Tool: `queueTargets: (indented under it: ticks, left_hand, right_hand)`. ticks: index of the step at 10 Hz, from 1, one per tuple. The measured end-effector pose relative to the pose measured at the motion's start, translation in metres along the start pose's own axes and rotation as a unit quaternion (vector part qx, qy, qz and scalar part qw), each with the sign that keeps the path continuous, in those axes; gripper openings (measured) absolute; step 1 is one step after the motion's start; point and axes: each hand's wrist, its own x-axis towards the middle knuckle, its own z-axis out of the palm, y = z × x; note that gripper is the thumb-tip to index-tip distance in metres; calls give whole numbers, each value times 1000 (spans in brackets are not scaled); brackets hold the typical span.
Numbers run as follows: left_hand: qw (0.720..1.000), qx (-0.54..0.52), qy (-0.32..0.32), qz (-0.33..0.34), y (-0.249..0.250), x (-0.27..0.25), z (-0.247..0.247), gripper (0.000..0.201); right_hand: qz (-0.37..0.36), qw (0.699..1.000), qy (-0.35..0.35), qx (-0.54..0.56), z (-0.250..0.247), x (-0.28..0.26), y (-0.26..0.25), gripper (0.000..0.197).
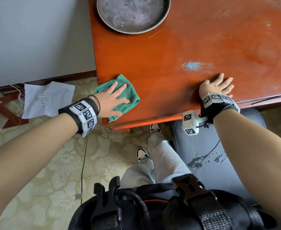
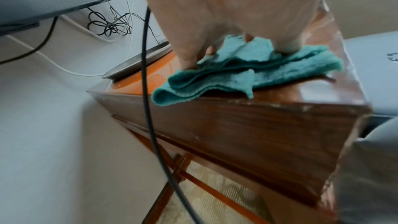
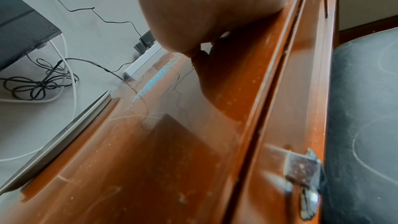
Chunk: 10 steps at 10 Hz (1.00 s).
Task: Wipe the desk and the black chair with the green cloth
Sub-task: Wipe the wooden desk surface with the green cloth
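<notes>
At the near left corner of the glossy reddish-brown wooden surface (image 1: 178,52), the left hand (image 1: 111,100) lies flat with fingers spread on the crumpled green terry cloth (image 1: 128,97), pressing it down; the left wrist view shows the cloth folded in layers and slightly overhanging the side edge. Well apart to the right, the right hand (image 1: 217,85) rests open, palm down, on the bare wood by the front edge, holding nothing. Just beyond its fingers lies a patch of pale blue glittery specks (image 1: 196,66), and dusty smears cover the far right area, so the wiping looks barely begun. A round grey metal tray (image 1: 134,14) stands at the back and will likely need working around. Below the front edge sits the black padded chair (image 1: 207,155), its seat scuffed and dusty, apparently untouched; that part seems wholly left to do.
</notes>
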Motion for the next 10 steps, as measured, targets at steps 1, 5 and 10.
queueTargets:
  ticks: [1, 5, 10]
  left_hand:
    - [1000, 17, -10, 8, -11, -9, 5, 58]
    - [1000, -7, 26, 5, 26, 9, -4, 50]
    - [965, 243, 73, 66, -13, -43, 31, 32]
  right_hand:
    - [-4, 1000, 5, 2, 0, -1, 0, 59]
    - [-8, 1000, 21, -6, 3, -2, -1, 59]
    - [-10, 1000, 1, -14, -1, -3, 0, 59]
